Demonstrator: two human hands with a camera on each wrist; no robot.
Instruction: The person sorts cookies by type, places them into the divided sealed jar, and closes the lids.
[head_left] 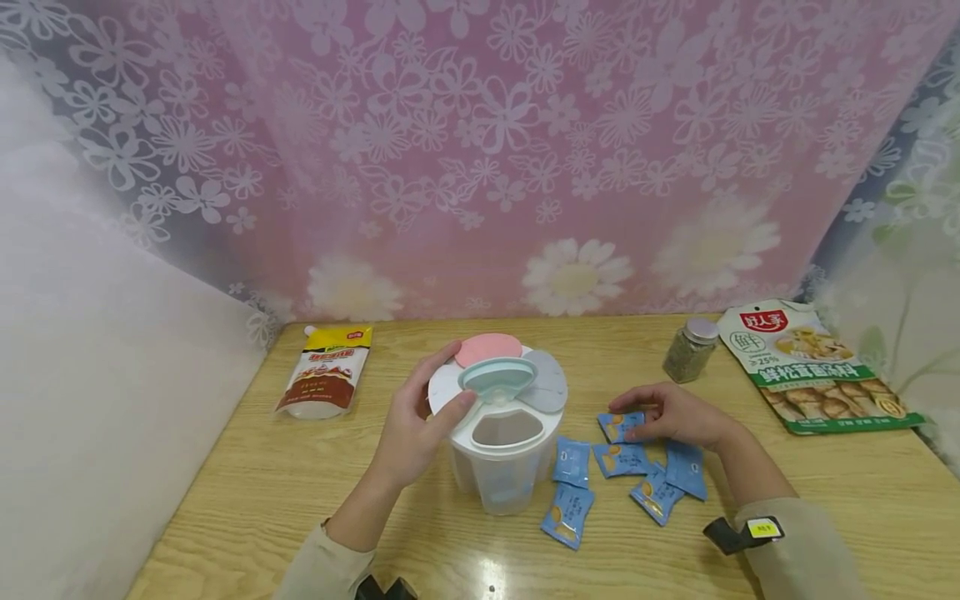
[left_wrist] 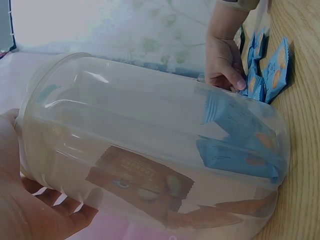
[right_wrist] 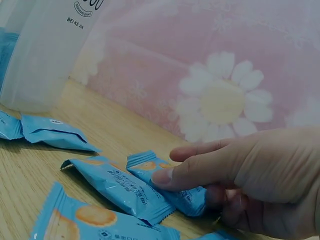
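Observation:
A clear divided storage canister (head_left: 504, 485) stands on the table, its white lid fitted with pink, grey and pale green flaps; the green flap (head_left: 498, 375) is raised beside an opening. My left hand (head_left: 420, 429) holds the canister at the lid's rim, thumb on top. Inside, the left wrist view shows blue packets (left_wrist: 235, 157) and an orange packet (left_wrist: 142, 177) in separate compartments. To the right, my right hand (head_left: 681, 414) pinches a blue biscuit packet (right_wrist: 145, 165) low at the table, thumb on its face. Several more blue biscuit packets (head_left: 567, 514) lie around it.
At the back left sits a yellow, white and brown pouch (head_left: 324, 375). A small spice jar (head_left: 690, 352) and a large mushroom-pictured seasoning bag (head_left: 817, 371) are at the back right. A floral curtain (head_left: 480, 167) hangs behind the wooden table (head_left: 247, 492).

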